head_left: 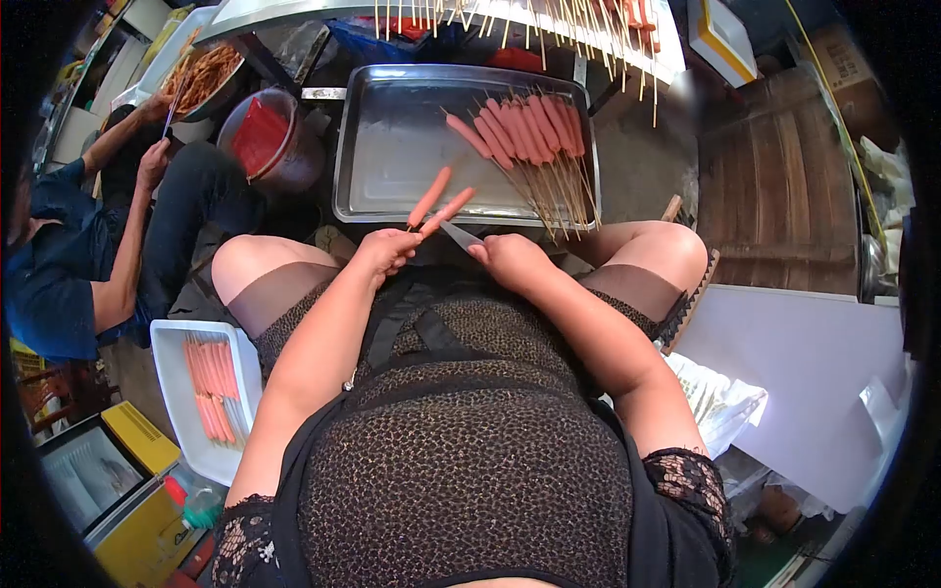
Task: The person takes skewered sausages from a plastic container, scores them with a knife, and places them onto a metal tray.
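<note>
Left hand (389, 252) pinches two pink cylindrical sausages (450, 210), long axes slanting forward-right; right hand (518, 263), curled round grey metal knife (461, 235), angles it leftward toward them; contact unclear.

The sausages (429, 199) in the left hand (392, 253) are salmon pink, and the blade (459, 236) in the right hand (515, 262) is silvery grey. Just ahead of the grip, the tray (397, 137) is shiny silver; the skewered sausages (520, 129) on it are rosier pink, their sticks (551, 201) tan. Ahead and to the left, a bucket (305, 162) is greyish with something red (263, 135) in it. Farther left is a co-worker's dark blue shirt (49, 294). Behind the grip, the dress (461, 451) carries brown-and-black leopard-like spots, with black lace on its sleeve (689, 478). Back and left, a white tub (218, 461) holds pink sticks (208, 365). To the right, the boards (774, 186) are streaky brown, and a panel (784, 363) behind them is pale lilac.
</note>
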`<state>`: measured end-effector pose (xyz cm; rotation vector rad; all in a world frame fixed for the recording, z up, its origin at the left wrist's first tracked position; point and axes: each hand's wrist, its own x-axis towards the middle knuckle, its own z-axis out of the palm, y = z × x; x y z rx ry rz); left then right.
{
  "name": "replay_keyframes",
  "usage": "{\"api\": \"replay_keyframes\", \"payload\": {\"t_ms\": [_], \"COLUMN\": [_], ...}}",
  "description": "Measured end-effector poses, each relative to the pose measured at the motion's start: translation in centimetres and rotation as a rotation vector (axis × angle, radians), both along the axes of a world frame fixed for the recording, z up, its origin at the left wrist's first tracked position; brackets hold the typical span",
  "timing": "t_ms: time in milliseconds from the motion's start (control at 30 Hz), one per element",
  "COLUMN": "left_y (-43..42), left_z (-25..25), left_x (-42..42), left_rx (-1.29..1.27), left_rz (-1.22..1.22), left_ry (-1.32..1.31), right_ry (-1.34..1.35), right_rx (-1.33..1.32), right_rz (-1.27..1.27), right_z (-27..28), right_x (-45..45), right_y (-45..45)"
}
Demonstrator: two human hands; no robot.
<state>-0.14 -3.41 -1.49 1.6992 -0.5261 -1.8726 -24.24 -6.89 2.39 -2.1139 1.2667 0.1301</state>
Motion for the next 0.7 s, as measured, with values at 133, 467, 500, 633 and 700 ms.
{"api": "replay_keyframes", "payload": {"t_ms": [133,467,500,633,700], "left_y": [0.0,0.3,0.3,0.2,0.4], "left_z": [0.0,0.4,0.3,0.5,0.4], "left_x": [-0.1,-0.1,0.0,-0.2,-0.1], "left_rx": [0.001,-0.012,-0.014,-0.002,-0.008], "left_rz": [0.0,-0.033,-0.045,-0.035,-0.027], "left_ry": [-0.012,-0.024,-0.022,-0.029,-0.045], "right_ry": [-0.03,-0.015,-0.008,-0.095,-0.062], "right_rx": [-0.014,-0.019,-0.018,-0.028,-0.036], "right_rz": [-0.069,-0.083,-0.081,-0.206,-0.172], "right_z": [-0.5,-0.4,0.1,-1.0,-1.3], "right_x": [-0.7,-1.1,-1.2,-1.9,-1.7], "right_y": [-1.1,-0.8,-0.8,-1.8,-1.2]}}
